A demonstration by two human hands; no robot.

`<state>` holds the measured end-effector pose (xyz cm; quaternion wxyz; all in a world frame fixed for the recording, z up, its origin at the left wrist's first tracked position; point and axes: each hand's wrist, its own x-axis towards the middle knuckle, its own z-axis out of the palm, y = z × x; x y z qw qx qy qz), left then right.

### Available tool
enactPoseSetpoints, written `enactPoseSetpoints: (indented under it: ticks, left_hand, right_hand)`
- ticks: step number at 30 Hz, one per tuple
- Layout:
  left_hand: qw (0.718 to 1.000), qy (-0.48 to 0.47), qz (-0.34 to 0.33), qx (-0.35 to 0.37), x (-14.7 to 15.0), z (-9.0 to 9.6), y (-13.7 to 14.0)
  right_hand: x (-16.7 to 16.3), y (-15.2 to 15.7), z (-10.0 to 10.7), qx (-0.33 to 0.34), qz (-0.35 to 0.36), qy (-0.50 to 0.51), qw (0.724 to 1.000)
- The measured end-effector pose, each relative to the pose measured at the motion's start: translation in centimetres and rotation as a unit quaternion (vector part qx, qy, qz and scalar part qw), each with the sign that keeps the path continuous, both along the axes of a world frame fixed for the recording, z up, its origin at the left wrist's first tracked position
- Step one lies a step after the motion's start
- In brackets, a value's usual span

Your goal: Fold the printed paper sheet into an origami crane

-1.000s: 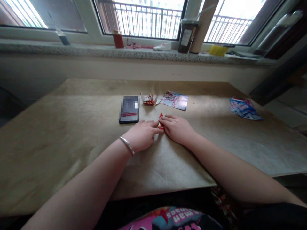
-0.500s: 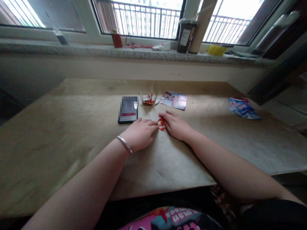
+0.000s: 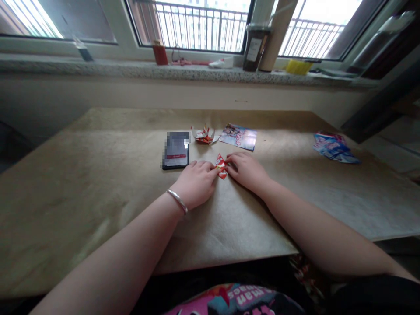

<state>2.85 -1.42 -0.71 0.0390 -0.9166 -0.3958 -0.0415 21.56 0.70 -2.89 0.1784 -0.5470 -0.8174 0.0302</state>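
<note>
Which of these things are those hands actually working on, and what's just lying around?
In the work:
small folded red paper
left hand and right hand, fingers at its sides

Seemingly just lying about:
smartphone
folded red-and-white paper, perhaps related
printed sheet
blue-and-red papers, far right
yellow object on the windowsill

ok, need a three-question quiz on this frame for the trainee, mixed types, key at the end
1. On which side is the silver bangle worn, left or right?
2. True or false: the phone lies nearer the left hand than the right hand.
3. What lies between the two hands?
A) blue packets
B) folded red piece
C) yellow item

Key: 1. left; 2. true; 3. B
</note>
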Motion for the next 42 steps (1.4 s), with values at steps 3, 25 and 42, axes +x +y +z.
enactPoseSetpoints:
  ticks: [3,25,42]
  left_hand:
    - [1.0,-0.011,-0.004,-0.004,-0.2,0.0,0.5]
    - [0.997,-0.074,0.009,0.01,-0.7,-0.9,1.8]
    - [0.982,-0.175,0.02,-0.068,-0.8,-2.0,2.8]
  right_hand:
    - [0.0,-0.5,0.3,-0.001,-0.001,-0.026,1.0]
    - [0.9,-0.8,0.8,-0.032,0.144,0.029,0.989]
    - [0.3,-0.9,0.7,-0.057,0.049,0.029,0.997]
